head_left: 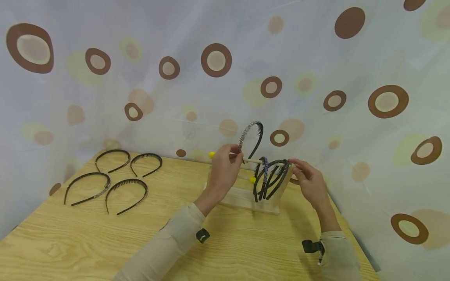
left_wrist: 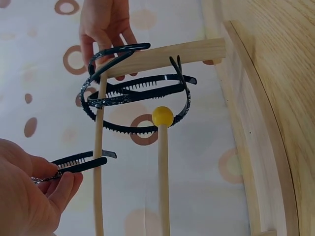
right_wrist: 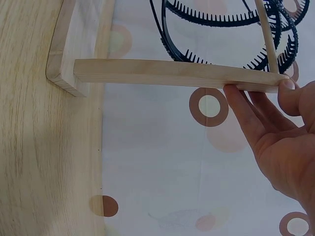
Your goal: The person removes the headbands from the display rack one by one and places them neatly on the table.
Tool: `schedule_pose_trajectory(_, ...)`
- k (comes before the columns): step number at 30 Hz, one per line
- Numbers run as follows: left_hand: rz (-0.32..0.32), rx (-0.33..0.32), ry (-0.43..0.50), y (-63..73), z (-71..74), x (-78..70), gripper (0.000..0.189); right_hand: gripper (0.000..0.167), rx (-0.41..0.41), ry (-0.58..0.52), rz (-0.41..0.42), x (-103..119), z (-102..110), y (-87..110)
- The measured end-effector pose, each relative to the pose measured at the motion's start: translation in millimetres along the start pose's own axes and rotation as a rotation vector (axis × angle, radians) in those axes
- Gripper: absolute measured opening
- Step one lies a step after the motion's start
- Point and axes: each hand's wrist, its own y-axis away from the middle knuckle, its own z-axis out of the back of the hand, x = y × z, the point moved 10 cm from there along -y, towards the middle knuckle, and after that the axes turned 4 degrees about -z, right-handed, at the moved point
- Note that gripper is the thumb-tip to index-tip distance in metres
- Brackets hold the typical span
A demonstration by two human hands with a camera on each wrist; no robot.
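Observation:
In the head view, my left hand (head_left: 225,168) pinches a black toothed headband (head_left: 247,132) with a silvery glittering cover, its arch upward. The headband's dark ends overlap the upper wooden rod (left_wrist: 98,196) of a display stand (head_left: 242,201) in the left wrist view. Several dark, glittery headbands (head_left: 265,168) hang bunched on the stand's right part. My right hand (right_wrist: 280,132) holds the top of the stand's right upright (right_wrist: 172,73), thumb at the rod's end and fingers against the upright's side.
Left on the wooden table (head_left: 158,242) lie several more headbands (head_left: 112,150), spread apart. Yellow balls (head_left: 252,180) cap the rods' ends. A pale curtain (head_left: 197,101) with brown rings hangs behind and to the right of the table.

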Motion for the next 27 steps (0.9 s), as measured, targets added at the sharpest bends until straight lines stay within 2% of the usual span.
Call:
schedule_pose_trajectory(7, -0.037, -0.039, -0.024, -6.2, 15.5, -11.3, 0.014, 0.039, 0.001, 0.014, -0.006, -4, 0, -0.5)
schedule_pose_trajectory(17, -0.002, -0.082, 0.026, -13.8, 37.0, -16.4, 0.018, 0.038, -0.004, 0.011, 0.007, -2, 2, -0.1)
schedule_pose_trajectory(23, 0.027, -0.123, 0.065, -23.4, 64.3, -10.8, 0.020, 0.038, -0.003, 0.001, -0.006, -4, 1, -1.0)
schedule_pose_trajectory(27, 0.062, -0.150, 0.032, -28.7, 85.7, -2.3, 0.021, 0.038, -0.003, -0.004, -0.007, -4, 1, -0.8)
